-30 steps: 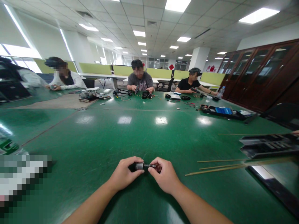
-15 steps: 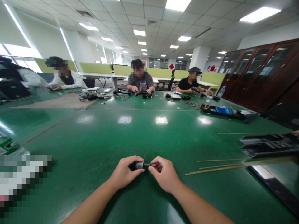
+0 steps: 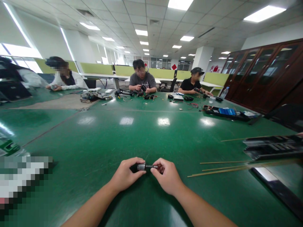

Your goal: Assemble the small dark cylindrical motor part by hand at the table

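Observation:
Between my hands, just above the green table (image 3: pixel 142 135), is a small metal cylinder (image 3: pixel 141 167) with a thin shaft (image 3: pixel 149 166) sticking out to the right. My left hand (image 3: pixel 125 173) is closed on the cylinder, thumb below and fingers above. Its dark left end is partly hidden inside the hand. The thumb and fingers of my right hand (image 3: pixel 168 175) pinch the far end of the shaft, where a small dark tip shows. The part lies about level.
Thin brass-coloured rods (image 3: pixel 220 171) and dark metal profiles (image 3: pixel 272 146) lie to the right. A plastic bottle (image 3: pixel 11 148) is at the left edge. Across the table several people work among parts; a black tray (image 3: pixel 227 114) stands at the back right.
My hands and the metal part have barely moved. Across the table, the person in the grey shirt has raised a dark object in their hands.

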A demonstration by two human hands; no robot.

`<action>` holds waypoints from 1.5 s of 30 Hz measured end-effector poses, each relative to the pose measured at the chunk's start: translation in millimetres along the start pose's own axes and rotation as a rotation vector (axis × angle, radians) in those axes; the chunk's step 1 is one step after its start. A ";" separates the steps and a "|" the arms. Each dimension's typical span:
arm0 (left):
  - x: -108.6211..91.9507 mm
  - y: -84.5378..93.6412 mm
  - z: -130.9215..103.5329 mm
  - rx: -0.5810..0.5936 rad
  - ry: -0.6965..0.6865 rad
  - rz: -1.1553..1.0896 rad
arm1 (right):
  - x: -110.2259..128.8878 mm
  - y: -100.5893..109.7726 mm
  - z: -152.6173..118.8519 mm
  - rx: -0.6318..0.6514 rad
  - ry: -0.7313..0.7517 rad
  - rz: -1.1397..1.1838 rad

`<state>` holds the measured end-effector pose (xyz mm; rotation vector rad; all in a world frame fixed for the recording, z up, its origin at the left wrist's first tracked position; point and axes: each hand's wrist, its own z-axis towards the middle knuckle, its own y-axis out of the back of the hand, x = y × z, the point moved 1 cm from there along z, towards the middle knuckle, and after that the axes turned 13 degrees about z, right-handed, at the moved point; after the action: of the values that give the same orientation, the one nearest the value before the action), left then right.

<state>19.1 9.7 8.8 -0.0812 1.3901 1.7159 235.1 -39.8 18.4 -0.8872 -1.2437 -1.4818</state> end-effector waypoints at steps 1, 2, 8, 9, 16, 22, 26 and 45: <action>-0.1 0.0 -0.1 0.000 0.001 0.001 | -0.2 0.0 0.0 -0.001 -0.003 0.001; -0.3 -0.1 -0.2 0.000 0.001 0.001 | -0.4 0.0 0.0 -0.001 -0.005 0.001; 0.6 -1.2 1.5 0.000 0.006 -0.002 | -0.9 -0.2 -0.4 -0.008 -0.008 0.008; 1.1 -1.3 1.8 -0.001 0.006 -0.002 | -0.8 -0.3 -0.4 -0.008 -0.008 0.011; 3.1 -1.0 0.5 -0.011 -0.003 -0.007 | 0.0 -0.4 0.1 -0.021 -0.008 0.007; 3.9 -1.9 0.1 -0.021 0.000 0.002 | 1.8 0.5 -0.5 -0.025 -0.008 0.008; 5.3 -1.7 0.4 -0.026 0.002 0.002 | 2.2 1.1 0.5 -0.037 -0.004 0.002; 4.1 0.5 0.7 -0.033 0.012 0.001 | 2.0 1.7 1.2 -0.045 -0.006 0.000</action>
<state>16.7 12.8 7.1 -0.1094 1.3705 1.7422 236.2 -39.1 21.0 -0.9217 -1.2189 -1.5138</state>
